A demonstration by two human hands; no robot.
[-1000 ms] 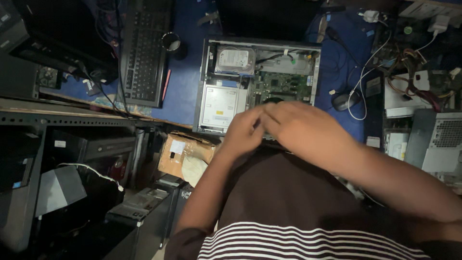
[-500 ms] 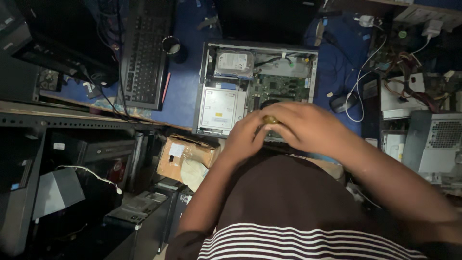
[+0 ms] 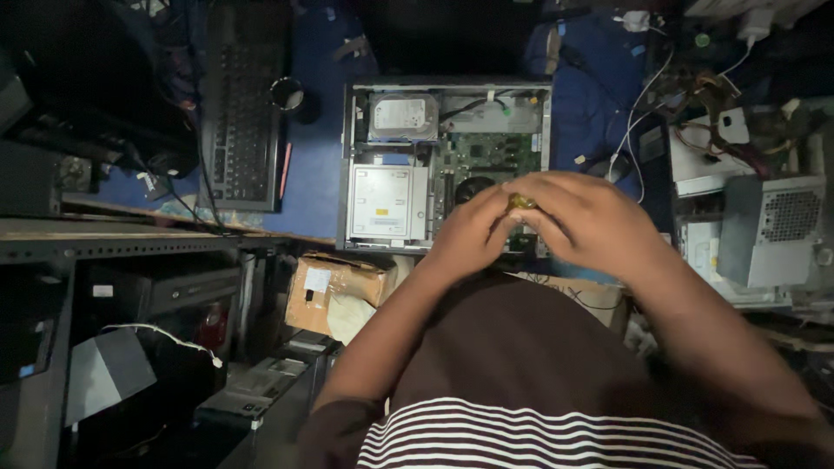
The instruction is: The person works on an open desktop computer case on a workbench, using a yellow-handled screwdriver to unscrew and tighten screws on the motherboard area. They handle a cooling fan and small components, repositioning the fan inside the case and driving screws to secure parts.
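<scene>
Nearest the camera, the person's striped shirt [image 3: 539,434] fills the bottom of the view, and both forearms reach forward from it. The left hand [image 3: 469,234] and the right hand [image 3: 591,221] meet over the near edge of an opened desktop computer case [image 3: 347,156]. Both are curled closed around a small yellowish object [image 3: 521,201], which shows only as a glint between the fingertips; what it is cannot be told. It sits just above the near right part of the case, over the motherboard [image 3: 486,152].

Judging by the grip, the step in hand looks like fine work on a small part held above the board. Any move down into the case would call for care around the round black fan [image 3: 473,187] just beside the hands.

Below the table edge to the left lies a taped cardboard box [image 3: 334,287]. Inside the case, a silver optical drive [image 3: 387,204] sits at the near left and a hard drive [image 3: 404,117] behind it. Farther left on the blue table [image 3: 313,191] lies a black keyboard [image 3: 239,113], with a roll of tape [image 3: 288,94] beside it. At the far right stands a grey power supply [image 3: 777,226] among loose wires.
</scene>
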